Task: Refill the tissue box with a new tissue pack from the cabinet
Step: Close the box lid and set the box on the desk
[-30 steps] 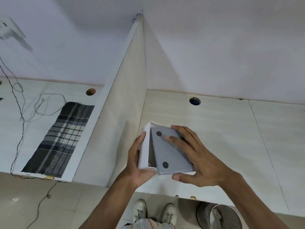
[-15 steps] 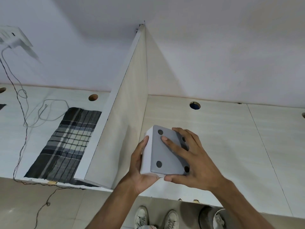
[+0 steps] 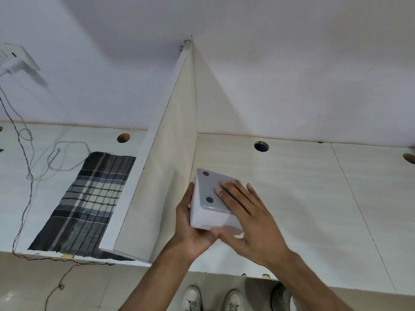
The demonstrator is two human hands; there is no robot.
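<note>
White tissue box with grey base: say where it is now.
In the head view, centre, the white tissue box is held between left hand and right hand over the pale wooden desk, just right of the upright divider panel.

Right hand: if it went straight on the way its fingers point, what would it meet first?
The right hand lies on the box's grey base; beyond that, probably the upright divider.

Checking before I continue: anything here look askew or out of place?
The tissue box is upside down, grey base with dark round feet facing up; the left hand grips its side, the right hand presses flat on the base. Loose wires sprawl beside the plaid cloth.
</note>
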